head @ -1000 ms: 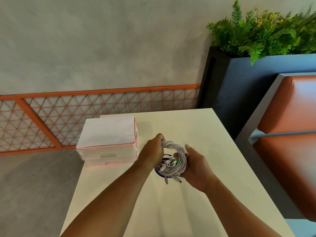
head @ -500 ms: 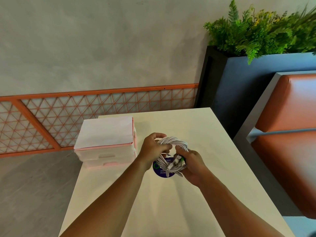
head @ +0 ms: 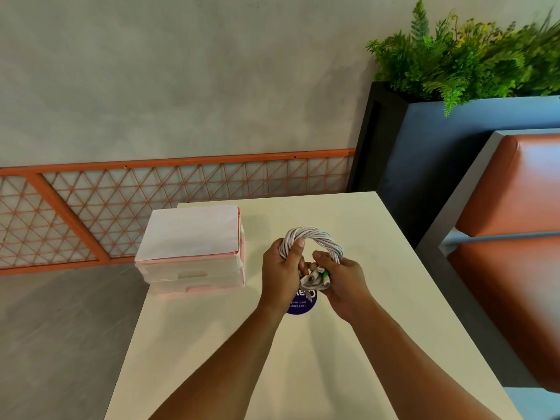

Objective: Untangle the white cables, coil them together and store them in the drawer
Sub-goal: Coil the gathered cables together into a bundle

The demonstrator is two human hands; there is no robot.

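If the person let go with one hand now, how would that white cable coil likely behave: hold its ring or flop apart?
The white cable coil would probably sag: it is thin, flexible cord. Its twisted strands may hold the loop briefly. The loose plug ends, pinched between the left hand and right hand, would likely spring free first.

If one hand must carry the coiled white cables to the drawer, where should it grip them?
Probably at the near side of the cable coil, where the loose plug ends gather between the left hand and right hand. A grip from the right, wrapping strands and plugs together, should keep the loops closed.
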